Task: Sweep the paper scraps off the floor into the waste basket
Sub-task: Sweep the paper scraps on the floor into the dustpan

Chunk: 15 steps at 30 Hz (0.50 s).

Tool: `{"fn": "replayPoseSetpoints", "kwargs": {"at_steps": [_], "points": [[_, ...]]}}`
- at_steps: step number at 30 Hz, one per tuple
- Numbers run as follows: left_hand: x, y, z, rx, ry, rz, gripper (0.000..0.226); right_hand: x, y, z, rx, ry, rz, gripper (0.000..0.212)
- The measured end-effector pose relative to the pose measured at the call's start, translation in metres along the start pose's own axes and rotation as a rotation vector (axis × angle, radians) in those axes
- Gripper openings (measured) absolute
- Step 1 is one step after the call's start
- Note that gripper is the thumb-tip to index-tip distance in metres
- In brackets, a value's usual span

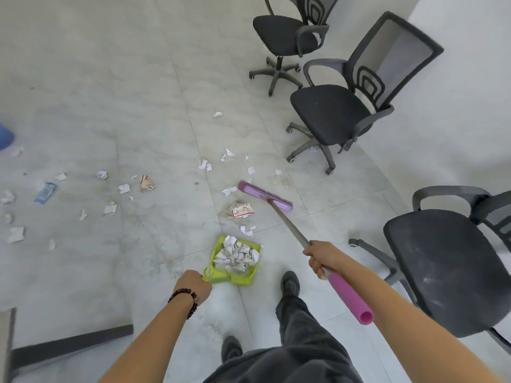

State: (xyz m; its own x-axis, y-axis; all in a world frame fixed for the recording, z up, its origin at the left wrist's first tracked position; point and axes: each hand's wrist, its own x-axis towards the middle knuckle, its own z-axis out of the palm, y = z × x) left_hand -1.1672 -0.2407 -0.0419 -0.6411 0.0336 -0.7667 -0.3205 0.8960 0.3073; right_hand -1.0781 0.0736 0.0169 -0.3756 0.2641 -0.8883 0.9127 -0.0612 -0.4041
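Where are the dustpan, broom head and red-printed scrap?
dustpan (240,279): head view, green rear wall.
broom head (265,196): head view, middle of purple block.
red-printed scrap (242,211): head view, its centre.

Green plastic dustpan (244,280) w/ crumpled paper scraps (235,257); broom (287,225) w/ metal shaft, purple plastic grip; smooth tile floor (138,106).

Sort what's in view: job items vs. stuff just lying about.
Job: broom, gripped by right hand; green dustpan, held by left hand; loose paper scraps.
Lying about: office chairs; dark panel, lower left.
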Motion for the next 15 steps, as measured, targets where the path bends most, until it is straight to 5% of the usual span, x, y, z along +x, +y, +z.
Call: {"fn": "replayPoseSetpoints", "kwargs": {"at_steps": [7,15], "points": [[0.011,0.045,0.010,0.002,-0.010,-0.125,0.013,0.091,-0.075,-0.028,-0.436,-0.006,-0.162,0.024],[0.002,0.074,0.028,0.102,0.009,-0.206,0.024,0.161,-0.147,-0.015,-0.708,-0.039,-0.289,0.012]]}}
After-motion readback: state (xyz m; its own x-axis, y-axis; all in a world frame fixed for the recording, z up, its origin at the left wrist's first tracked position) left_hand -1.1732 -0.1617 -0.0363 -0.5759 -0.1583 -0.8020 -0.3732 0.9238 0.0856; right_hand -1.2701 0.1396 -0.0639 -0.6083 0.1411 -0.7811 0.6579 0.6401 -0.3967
